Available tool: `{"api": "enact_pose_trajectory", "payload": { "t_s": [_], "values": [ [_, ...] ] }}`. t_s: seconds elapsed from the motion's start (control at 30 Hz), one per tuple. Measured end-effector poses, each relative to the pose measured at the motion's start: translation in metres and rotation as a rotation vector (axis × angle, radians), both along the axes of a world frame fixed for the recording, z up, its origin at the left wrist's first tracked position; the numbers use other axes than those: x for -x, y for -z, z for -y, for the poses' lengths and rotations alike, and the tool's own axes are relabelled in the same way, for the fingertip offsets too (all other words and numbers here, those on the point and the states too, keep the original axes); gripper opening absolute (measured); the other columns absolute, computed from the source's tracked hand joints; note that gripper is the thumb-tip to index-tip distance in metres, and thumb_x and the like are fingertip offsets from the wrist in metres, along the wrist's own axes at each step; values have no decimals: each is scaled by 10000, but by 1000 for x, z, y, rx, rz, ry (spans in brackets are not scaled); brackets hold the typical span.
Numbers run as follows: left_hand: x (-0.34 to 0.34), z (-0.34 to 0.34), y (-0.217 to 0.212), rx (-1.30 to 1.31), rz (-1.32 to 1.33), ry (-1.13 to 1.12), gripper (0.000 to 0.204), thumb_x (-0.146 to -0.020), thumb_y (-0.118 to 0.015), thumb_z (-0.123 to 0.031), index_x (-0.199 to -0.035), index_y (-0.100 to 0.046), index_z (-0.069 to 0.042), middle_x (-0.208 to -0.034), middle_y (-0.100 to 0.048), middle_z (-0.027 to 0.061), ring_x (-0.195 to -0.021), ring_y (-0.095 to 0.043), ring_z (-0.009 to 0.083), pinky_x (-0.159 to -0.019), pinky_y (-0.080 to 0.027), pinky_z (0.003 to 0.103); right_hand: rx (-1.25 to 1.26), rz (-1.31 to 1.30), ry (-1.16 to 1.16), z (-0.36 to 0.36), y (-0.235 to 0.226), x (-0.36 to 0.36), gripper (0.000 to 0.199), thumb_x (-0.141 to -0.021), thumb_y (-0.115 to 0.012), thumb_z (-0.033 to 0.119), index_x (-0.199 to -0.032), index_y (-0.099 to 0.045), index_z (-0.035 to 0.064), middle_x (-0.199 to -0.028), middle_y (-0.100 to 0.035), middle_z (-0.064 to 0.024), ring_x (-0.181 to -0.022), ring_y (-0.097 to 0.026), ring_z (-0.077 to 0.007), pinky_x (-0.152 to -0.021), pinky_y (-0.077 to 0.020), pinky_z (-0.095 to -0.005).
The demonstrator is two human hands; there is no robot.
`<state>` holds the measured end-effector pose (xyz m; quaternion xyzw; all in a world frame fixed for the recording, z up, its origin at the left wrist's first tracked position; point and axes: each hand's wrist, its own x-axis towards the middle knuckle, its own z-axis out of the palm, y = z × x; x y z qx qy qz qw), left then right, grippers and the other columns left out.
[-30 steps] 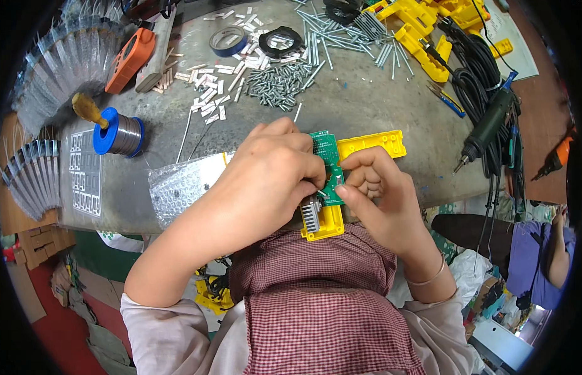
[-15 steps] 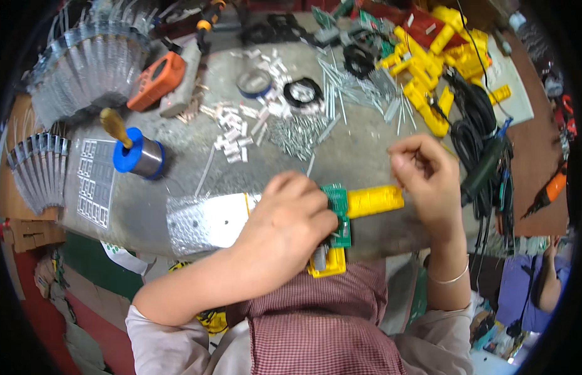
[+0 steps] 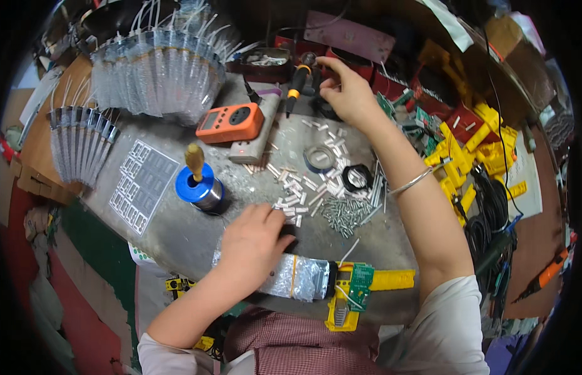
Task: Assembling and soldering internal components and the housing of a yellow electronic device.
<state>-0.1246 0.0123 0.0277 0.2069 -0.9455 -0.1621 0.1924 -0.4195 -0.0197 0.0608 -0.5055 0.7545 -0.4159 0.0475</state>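
My right hand (image 3: 350,90) reaches to the far side of the bench, index finger stretched and thumb apart. Its fingertips are at the upper end of a black-and-orange screwdriver (image 3: 295,86) that points downward; I cannot tell whether they touch. My left hand (image 3: 253,237) lies open over the bubble-wrapped flat pack (image 3: 306,280), fingers near the white tubular pieces (image 3: 294,203). At the pack's right end lie a green circuit board (image 3: 361,287) with white wires, a yellow plastic strip (image 3: 392,280) and a yellow housing (image 3: 343,315) at the bench's front edge.
An orange multimeter (image 3: 230,123) leans on a power strip (image 3: 253,144). Left of centre stands a blue solder spool (image 3: 200,190) with a brush in it. Screws (image 3: 346,215), tape rolls (image 3: 319,159) and bubble-wrapped packs (image 3: 156,78) lie around. Yellow housings (image 3: 450,156) and cables (image 3: 488,200) are at right.
My right hand has moved from beside the yellow strip to the screwdriver at the back. My left hand has left the circuit board and moved onto the pack. The view has shifted.
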Motion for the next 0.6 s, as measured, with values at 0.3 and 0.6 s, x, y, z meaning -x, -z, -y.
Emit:
{"api": "enact_pose_trajectory", "payload": {
  "t_s": [0.3, 0.6],
  "values": [
    [9, 3, -7, -327, -234, 91, 128, -785, -653, 19, -896, -598, -15, -870, -614, 125, -767, -634, 322, -678, -519, 382, -9, -385, -38, 17, 10, -5, 402, -802, -664, 165, -1200, -606, 181, -922, -702, -153, -911, -674, -362, -798, -527, -464],
    [7, -22, -28, -300, -346, 338, 230, -709, -729, 74, -910, -732, -37, -799, -543, 67, -680, -557, 187, -581, -431, 294, 472, 160, -10, -109, -63, -31, 224, -875, -738, 139, -1038, -616, 44, -935, -657, -38, -878, -607, -92, -786, -500, -244]
  ]
}}
